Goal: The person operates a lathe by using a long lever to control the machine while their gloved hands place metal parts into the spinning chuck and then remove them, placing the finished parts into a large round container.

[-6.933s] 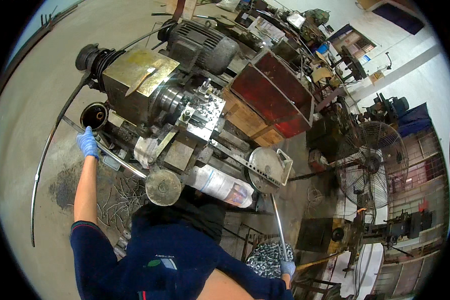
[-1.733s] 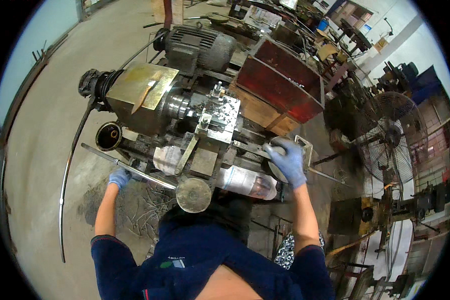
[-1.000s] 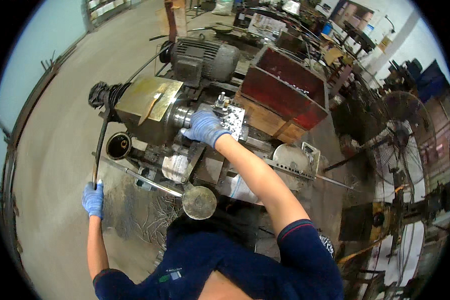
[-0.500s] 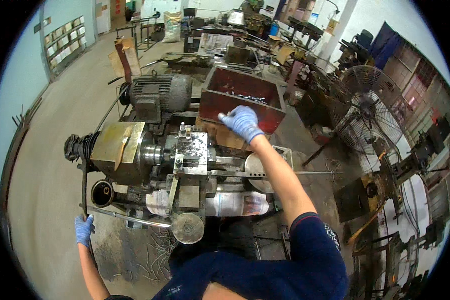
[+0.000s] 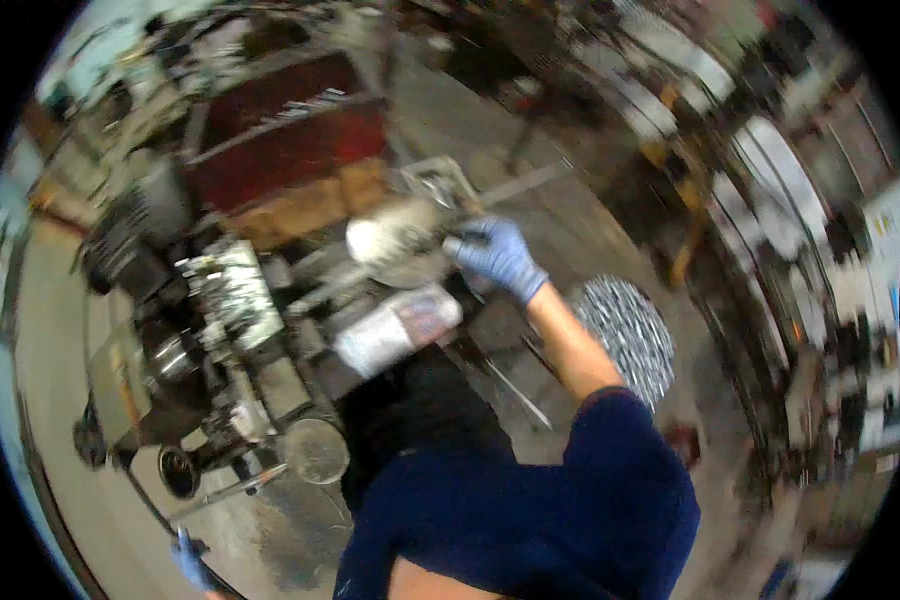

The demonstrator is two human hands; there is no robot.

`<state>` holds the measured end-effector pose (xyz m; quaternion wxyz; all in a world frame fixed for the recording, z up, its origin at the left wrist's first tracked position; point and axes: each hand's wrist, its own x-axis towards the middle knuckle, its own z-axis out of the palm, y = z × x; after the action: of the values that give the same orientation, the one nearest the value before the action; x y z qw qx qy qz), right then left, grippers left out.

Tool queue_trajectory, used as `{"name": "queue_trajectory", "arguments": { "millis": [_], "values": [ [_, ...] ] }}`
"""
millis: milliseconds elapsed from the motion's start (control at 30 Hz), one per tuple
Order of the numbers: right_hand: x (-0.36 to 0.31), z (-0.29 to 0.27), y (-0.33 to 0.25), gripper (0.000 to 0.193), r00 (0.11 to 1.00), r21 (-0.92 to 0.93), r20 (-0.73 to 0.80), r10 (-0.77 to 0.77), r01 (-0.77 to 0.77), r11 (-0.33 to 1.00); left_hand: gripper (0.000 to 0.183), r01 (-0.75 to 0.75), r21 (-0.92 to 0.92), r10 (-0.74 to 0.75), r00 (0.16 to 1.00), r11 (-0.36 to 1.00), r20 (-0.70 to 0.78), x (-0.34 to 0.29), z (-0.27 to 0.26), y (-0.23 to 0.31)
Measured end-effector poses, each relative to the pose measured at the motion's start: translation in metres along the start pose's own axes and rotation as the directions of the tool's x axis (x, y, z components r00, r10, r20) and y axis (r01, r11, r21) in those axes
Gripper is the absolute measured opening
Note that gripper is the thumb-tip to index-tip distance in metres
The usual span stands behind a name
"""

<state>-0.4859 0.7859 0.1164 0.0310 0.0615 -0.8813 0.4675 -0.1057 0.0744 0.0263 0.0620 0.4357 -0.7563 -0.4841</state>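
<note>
Both my hands wear blue-and-white gloves, and the picture is smeared by motion. My left hand (image 5: 192, 562), low at the left, is closed round the lower end of a long dark lever (image 5: 150, 502) on the lathe-like machine. Over the right side of the machine hangs my right hand (image 5: 498, 260), its fingers toward a pale round piece (image 5: 395, 235). Whether these fingers touch or hold anything is too blurred to tell. A red box (image 5: 290, 160) with small shiny metal pieces (image 5: 310, 103) inside stands beyond, on a brown block (image 5: 315, 205).
On the floor right of my right forearm lies a round heap of shiny metal pieces (image 5: 625, 340). The machine's round disc (image 5: 317, 450) sticks out close to my legs. A motor (image 5: 140, 225) stands at the left; blurred equipment lines the right side.
My view has swung right, so the machine now sits further left. My right hand has left the red box and come nearer, to the right. The heap of metal pieces has come into view.
</note>
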Motion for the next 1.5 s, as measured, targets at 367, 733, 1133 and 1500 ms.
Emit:
{"name": "queue_trajectory", "arguments": {
  "millis": [367,733,1133,1500],
  "values": [
    [-0.137,-0.144,0.231,0.062,0.732,-0.619,-0.185,0.656,-0.605,0.501,0.043,-0.215,-0.009,0.215,0.969,0.977,0.123,-0.008,0.027,0.055],
    [-0.13,-0.091,0.248,0.057,0.729,-0.864,-0.083,0.68,-0.393,0.316,0.039,0.143,-0.277,-0.203,0.958,0.95,-0.203,0.059,0.024,0.005],
    [-0.129,-0.1,0.22,0.057,0.758,-0.53,-0.209,0.618,-0.619,0.58,0.039,-0.157,0.944,0.59,0.806,0.291,-0.049,0.041,-0.006,0.005],
    [-0.09,0.057,-0.058,0.049,0.823,0.04,0.139,-0.551,0.551,0.833,0.037,-0.648,-0.178,0.634,0.587,0.741,0.504,-0.151,0.299,0.319]
  ]
}}
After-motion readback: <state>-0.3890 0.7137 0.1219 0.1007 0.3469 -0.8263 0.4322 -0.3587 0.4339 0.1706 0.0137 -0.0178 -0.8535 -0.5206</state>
